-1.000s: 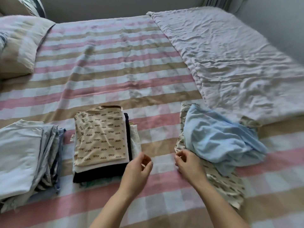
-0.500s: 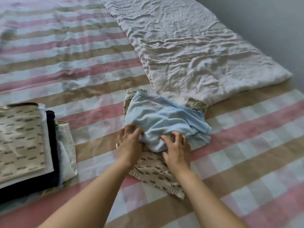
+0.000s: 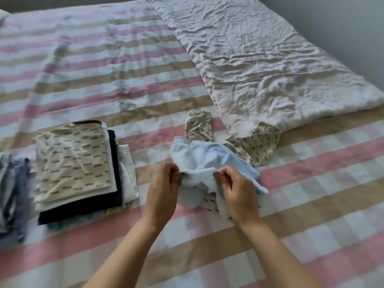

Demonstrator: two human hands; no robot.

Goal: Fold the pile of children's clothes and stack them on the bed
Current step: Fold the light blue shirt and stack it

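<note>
A crumpled light blue garment (image 3: 207, 161) is lifted off the bed in front of me. My left hand (image 3: 164, 192) pinches its near edge on the left and my right hand (image 3: 236, 194) pinches the same edge on the right. Under and behind it lies an unfolded cream garment with a small dark print (image 3: 257, 144), partly hidden by the blue cloth. To the left stands a folded stack (image 3: 76, 163) topped by a cream printed piece, with white and dark pieces below. A second folded stack (image 3: 12, 192) shows at the left edge, blurred.
The bed (image 3: 311, 204) has a pink, tan and white checked cover. A wrinkled pale quilt (image 3: 259, 65) lies along the right side, its near edge touching the printed garment. A grey wall (image 3: 342, 28) runs along the right.
My hands went from empty to pressing on the blue garment, and now both pinch its edge and have raised it. The printed garment under it is more exposed. My view swung back left.
</note>
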